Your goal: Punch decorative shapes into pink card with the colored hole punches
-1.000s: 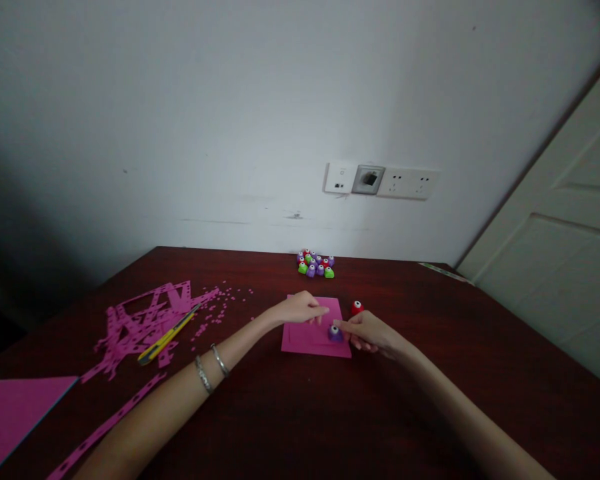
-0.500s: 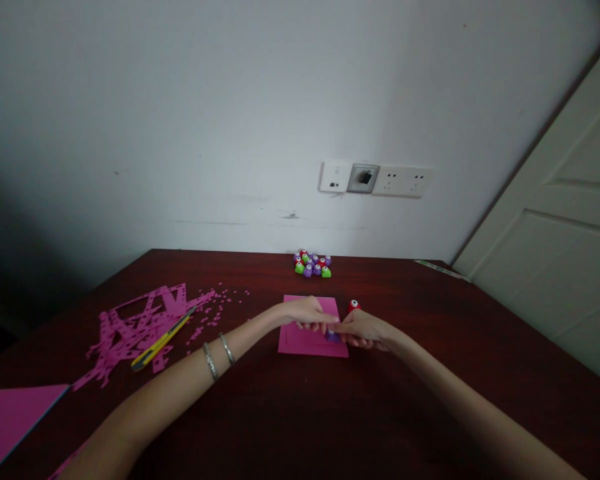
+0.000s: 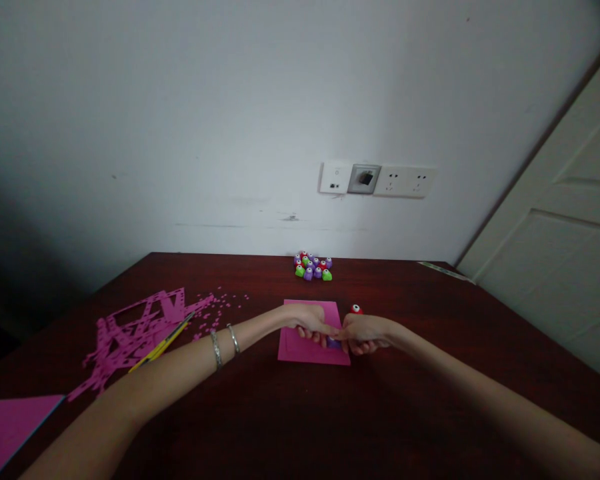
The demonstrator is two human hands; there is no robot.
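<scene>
A pink sheet of paper (image 3: 305,352) lies on the table in front of me. At its right edge sits a small purple paper punch (image 3: 334,343), partly covered by my fingers. My left hand (image 3: 311,320) reaches over the sheet with fingers curled, closed on the punch's left side. From the right, my right hand (image 3: 367,332) is closed around the same punch. The fingertips of both hands meet over its top, so the button is hidden. Just behind my right hand stands a red paper punch (image 3: 356,309) with a white button.
Several purple, green and red punches (image 3: 310,265) cluster near the wall. Punched pink paper strips (image 3: 130,333), tiny pink cut-outs (image 3: 215,310) and a yellow utility knife (image 3: 165,341) lie left. Another pink sheet (image 3: 15,427) is at the near left corner. Wall sockets (image 3: 405,182) are behind.
My right fingers have curled in more tightly over the purple punch, against my left fingertips. My left forearm now covers part of the knife. The view has shifted slightly.
</scene>
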